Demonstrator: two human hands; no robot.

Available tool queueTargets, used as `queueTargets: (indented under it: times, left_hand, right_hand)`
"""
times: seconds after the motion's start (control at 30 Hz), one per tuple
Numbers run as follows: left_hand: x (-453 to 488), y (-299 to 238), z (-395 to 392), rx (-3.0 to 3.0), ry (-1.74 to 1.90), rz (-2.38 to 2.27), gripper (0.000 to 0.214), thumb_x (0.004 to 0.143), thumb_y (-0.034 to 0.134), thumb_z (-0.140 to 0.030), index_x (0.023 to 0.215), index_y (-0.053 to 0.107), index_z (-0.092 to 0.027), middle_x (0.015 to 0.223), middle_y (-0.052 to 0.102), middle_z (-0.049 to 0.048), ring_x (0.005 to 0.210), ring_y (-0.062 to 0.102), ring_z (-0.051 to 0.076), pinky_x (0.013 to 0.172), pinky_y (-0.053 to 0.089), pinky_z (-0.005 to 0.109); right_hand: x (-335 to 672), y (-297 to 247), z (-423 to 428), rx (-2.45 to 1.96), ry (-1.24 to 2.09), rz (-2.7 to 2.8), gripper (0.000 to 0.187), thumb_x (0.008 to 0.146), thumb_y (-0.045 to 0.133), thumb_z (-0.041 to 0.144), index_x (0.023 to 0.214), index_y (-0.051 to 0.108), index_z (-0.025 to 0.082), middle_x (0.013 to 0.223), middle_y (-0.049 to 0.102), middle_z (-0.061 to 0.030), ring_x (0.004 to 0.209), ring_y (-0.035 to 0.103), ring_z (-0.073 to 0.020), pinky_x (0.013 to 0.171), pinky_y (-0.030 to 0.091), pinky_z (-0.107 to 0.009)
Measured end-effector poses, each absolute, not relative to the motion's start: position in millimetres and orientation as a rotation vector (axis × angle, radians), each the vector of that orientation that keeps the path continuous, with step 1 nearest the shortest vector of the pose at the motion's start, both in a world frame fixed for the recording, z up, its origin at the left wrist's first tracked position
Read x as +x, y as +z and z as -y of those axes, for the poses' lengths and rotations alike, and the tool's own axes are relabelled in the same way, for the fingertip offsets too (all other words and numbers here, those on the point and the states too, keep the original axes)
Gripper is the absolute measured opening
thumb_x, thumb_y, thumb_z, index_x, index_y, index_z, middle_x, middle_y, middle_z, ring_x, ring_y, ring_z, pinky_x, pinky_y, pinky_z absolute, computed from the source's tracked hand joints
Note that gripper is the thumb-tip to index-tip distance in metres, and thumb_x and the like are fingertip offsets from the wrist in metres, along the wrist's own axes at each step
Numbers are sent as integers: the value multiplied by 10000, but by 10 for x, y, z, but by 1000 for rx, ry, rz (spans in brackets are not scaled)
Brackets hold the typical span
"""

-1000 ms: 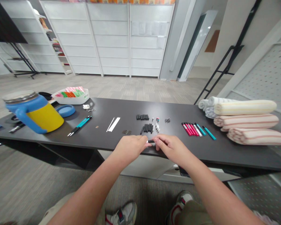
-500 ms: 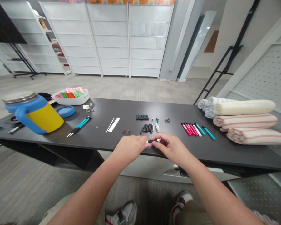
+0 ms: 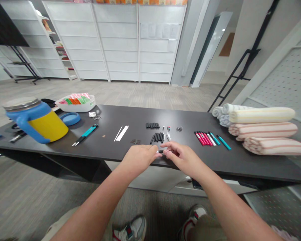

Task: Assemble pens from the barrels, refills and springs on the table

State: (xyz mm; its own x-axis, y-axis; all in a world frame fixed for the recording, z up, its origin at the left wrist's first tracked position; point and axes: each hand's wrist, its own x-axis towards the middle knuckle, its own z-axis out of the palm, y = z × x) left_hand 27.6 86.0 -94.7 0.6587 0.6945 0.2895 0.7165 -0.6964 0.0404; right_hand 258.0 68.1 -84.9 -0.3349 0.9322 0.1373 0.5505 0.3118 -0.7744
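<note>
My left hand point(image 3: 140, 158) pinches a small black pen part point(image 3: 161, 151) with a white end, just over the table's front edge. Closed around the part's other end are the fingertips of my right hand point(image 3: 183, 156), which partly hide it. Directly beyond my hands lie several black tubes point(image 3: 158, 137) and a row of short black pieces point(image 3: 152, 125). Small white parts point(image 3: 168, 136) and a cluster of tiny metal parts point(image 3: 179, 129) are to their right. Tiny springs point(image 3: 135, 141) and thin white sticks point(image 3: 122, 133) lie left of the tubes.
Pink barrels point(image 3: 202, 138) and a teal barrel point(image 3: 223, 142) lie on the right of the dark table point(image 3: 110, 115), beside rolled towels point(image 3: 263, 129). Teal pens point(image 3: 85, 135), a blue-yellow mug point(image 3: 43, 122), its blue lid point(image 3: 70, 118) and a white basket point(image 3: 76, 107) are left.
My right hand's fingers have shifted slightly along the pen part, and its metallic end now shows less. My left hand has stayed almost in place.
</note>
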Motion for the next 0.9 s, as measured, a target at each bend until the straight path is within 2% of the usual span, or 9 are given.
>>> queueTargets:
  times: [0.1, 0.27, 0.43, 0.57, 0.67, 0.77, 0.83, 0.9]
  left_hand:
    - [276, -943, -858, -2798, -433, 1203, 310, 1094, 478, -471, 1024, 618, -203, 886, 729, 28, 817, 715, 213, 649, 435, 294]
    - [273, -927, -850, -2799, -462, 1214, 280, 1119, 423, -434, 1256, 605, -271, 929, 738, 19, 838, 719, 209, 650, 423, 287]
    - [261, -900, -853, -2834, -512, 1256, 252, 1114, 435, -385, 1150, 652, -262, 917, 733, 17, 830, 709, 207, 658, 411, 292]
    - [258, -866, -851, -2882, -647, 1316, 269, 1113, 418, -367, 1064, 650, -240, 947, 738, 30, 850, 703, 212, 675, 404, 294]
    - [243, -845, -851, -2907, -813, 1445, 220, 1098, 451, -375, 1116, 634, -255, 859, 712, 6, 747, 668, 197, 636, 360, 290]
    - [206, -834, -873, -2949, -1034, 1592, 221, 1085, 478, -406, 1160, 622, -256, 720, 624, -30, 628, 582, 172, 615, 325, 280]
    - [178, -841, -908, -2983, -1283, 1629, 256, 1084, 475, -436, 1143, 634, -244, 694, 568, -34, 623, 537, 157, 621, 330, 269]
    - [154, -859, -957, -2995, -1698, 1652, 304, 1082, 472, -480, 1122, 641, -230, 689, 503, -36, 595, 467, 136, 588, 318, 251]
  right_hand:
    - [2593, -830, -687, -1281, 820, 2021, 227, 1018, 571, 372, 1078, 758, 258, 913, 761, -8, 807, 653, -174, 742, 456, -288]
    - [2719, -901, -719, -1320, 981, 1749, 263, 956, 666, 452, 1086, 716, 228, 839, 699, -6, 655, 549, -148, 600, 391, -269]
    - [2807, -979, -743, -1196, 1225, 1424, 310, 900, 760, 481, 1037, 683, 213, 653, 531, 54, 543, 385, -100, 514, 249, -244]
    - [2801, -987, -769, -962, 1295, 1202, 246, 879, 809, 394, 1009, 697, 219, 611, 440, 76, 543, 344, -91, 526, 247, -248]
    - [2798, -950, -781, -843, 1317, 1020, 216, 839, 843, 326, 977, 714, 220, 634, 436, 70, 568, 357, -91, 545, 297, -242]
    - [2801, -907, -782, -814, 1336, 923, 225, 810, 862, 307, 959, 721, 215, 646, 444, 62, 590, 387, -94, 549, 321, -231]
    - [2797, -896, -780, -817, 1341, 923, 232, 804, 867, 310, 951, 716, 212, 666, 487, 52, 588, 407, -93, 543, 329, -228]
    - [2787, -901, -778, -838, 1332, 956, 240, 811, 861, 324, 949, 701, 211, 716, 562, 31, 585, 435, -92, 540, 342, -232]
